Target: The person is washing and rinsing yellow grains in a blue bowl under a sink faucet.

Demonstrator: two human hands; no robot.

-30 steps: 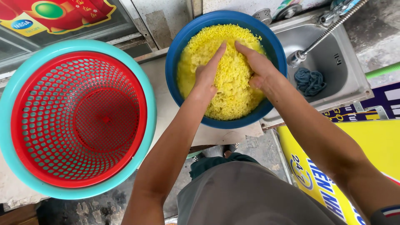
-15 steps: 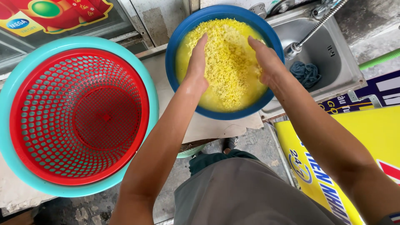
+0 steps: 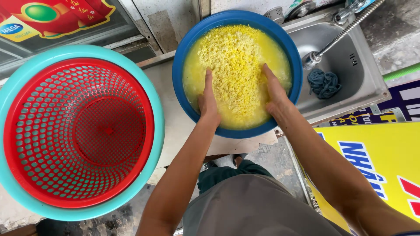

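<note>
A blue basin (image 3: 180, 70) holds yellow shredded food (image 3: 238, 61) lying in yellow water. My left hand (image 3: 207, 99) is dipped into the left side of the heap, fingers straight and together, palm turned inward. On the heap's right side my right hand (image 3: 274, 92) does the same, palm facing the left one. Both hands press against the food from either side, and I see nothing gripped in either. A red perforated basket (image 3: 74, 131) sits inside a turquoise basin (image 3: 155, 91) to the left, and nothing lies in it.
A steel sink (image 3: 350, 74) lies to the right with a dark scrub cloth (image 3: 324, 83) in it and a flexible metal tap hose (image 3: 345, 32) above. A yellow sign board (image 3: 376, 161) stands at lower right. A worn countertop (image 3: 170, 126) runs between the basins.
My hands have drawn apart and back toward me, from meeting on top of the heap to flanking it. The camera has shifted, so the basin sits lower in view.
</note>
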